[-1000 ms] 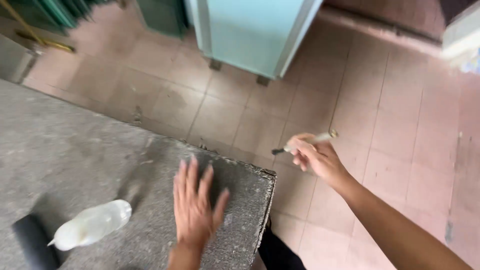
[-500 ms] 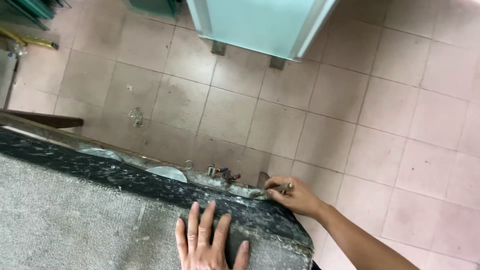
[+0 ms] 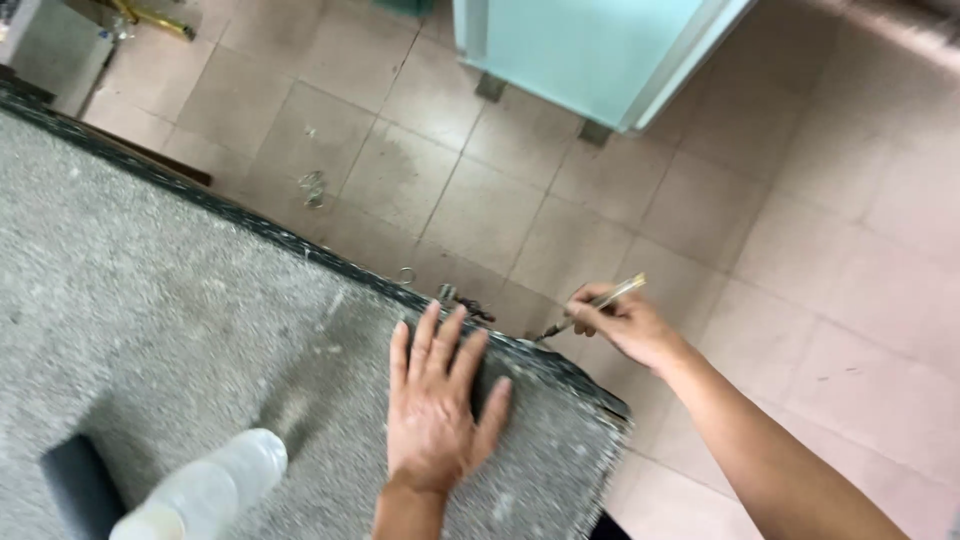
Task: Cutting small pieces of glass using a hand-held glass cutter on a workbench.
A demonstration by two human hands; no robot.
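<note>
The left hand (image 3: pixel 437 405) lies flat, palm down, on a grey carpet-like mat (image 3: pixel 180 340) that covers the surface. Its fingers (image 3: pixel 432 340) are spread wide and point toward the mat's dark bound edge (image 3: pixel 330 262); they hold nothing. The right hand (image 3: pixel 628 325) hovers just past that edge, over the floor, near the mat's corner. Its fingers are closed narrowly around a slim pen-like tool (image 3: pixel 592 306) with a pale clear barrel and a dark tip. The tool is tilted, its tip pointing down at the mat's edge just beside the left hand; whether the tip touches the edge cannot be told.

At the lower left of the mat lies a translucent white plastic bottle (image 3: pixel 205 490) on its side, and beside it a black object (image 3: pixel 80 485), partly cut off by the frame. Pinkish tiles (image 3: pixel 800 230) make up the floor, and a pale teal cabinet (image 3: pixel 590 50) stands on short legs at the top. A few small metal bits (image 3: pixel 312 187) lie on the floor.
</note>
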